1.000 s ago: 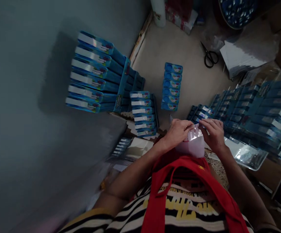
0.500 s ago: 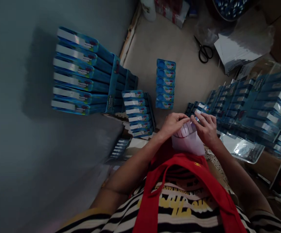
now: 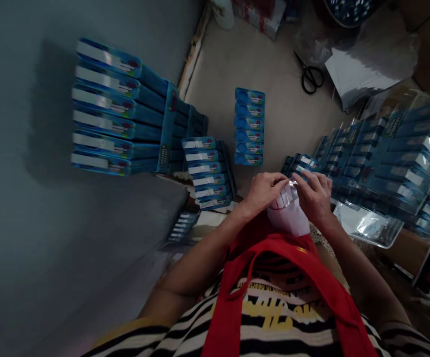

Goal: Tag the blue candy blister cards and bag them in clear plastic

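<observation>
Close to my body is a white sheet (image 3: 289, 220) with pale rectangular patches, like labels, near its top. My left hand (image 3: 266, 192) pinches its upper left edge, thumb and fingers closed. At the top right, my right hand (image 3: 316, 193) has thumb and forefinger brought together on a small clear, shiny piece (image 3: 293, 182) by the sheet's edge. Whether that piece is still joined to the sheet I cannot tell. Just beyond my fingers lie small blue packs (image 3: 302, 162) with white strips, partly hidden by my right hand.
A row of blue packs (image 3: 249, 126) lies mid-table. Stacked blue packs stand left (image 3: 103, 109), nearer (image 3: 207, 173) and right (image 3: 404, 148). Black-handled scissors (image 3: 311, 79), white sheets (image 3: 352, 74) and a dark bowl (image 3: 350, 22) lie farther back. A clear tray (image 3: 367, 225) sits right.
My right thumb and forefinger have shifted slightly, and the clear shiny piece between my hands shows more. The sheet is tilted a little differently. The surroundings have slid slightly left in view.
</observation>
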Tool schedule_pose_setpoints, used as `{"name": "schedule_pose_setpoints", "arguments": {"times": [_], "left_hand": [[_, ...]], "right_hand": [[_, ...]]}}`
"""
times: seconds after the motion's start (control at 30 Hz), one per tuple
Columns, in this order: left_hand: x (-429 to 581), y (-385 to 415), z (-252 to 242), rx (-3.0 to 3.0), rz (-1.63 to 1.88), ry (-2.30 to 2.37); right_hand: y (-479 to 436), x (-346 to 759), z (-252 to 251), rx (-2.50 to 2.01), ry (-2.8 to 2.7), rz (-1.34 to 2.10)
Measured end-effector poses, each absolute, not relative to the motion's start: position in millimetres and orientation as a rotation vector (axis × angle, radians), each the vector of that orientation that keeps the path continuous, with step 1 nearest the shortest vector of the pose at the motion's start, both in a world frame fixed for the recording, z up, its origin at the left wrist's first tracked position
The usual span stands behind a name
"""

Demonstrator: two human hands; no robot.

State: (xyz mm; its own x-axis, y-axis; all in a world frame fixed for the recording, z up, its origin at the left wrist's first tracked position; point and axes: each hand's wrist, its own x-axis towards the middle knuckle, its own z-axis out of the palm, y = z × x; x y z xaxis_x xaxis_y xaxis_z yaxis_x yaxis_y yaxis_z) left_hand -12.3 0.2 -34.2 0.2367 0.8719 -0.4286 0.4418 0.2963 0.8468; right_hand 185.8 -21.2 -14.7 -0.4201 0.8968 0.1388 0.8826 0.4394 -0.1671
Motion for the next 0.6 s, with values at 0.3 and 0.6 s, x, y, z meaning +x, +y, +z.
{"name": "schedule_pose_setpoints", "arguments": {"times": [0.3,0.6], "left_hand": [[-5,-24,-14,1.5,0.394,1.304],[-15,-39,-29,1.079,0.496,1.206]], "right_hand": [[-33,215,-14,-1.157,-2.578,0.163],[-48,205,-4,-1.189,-2.656,0.122]]}}
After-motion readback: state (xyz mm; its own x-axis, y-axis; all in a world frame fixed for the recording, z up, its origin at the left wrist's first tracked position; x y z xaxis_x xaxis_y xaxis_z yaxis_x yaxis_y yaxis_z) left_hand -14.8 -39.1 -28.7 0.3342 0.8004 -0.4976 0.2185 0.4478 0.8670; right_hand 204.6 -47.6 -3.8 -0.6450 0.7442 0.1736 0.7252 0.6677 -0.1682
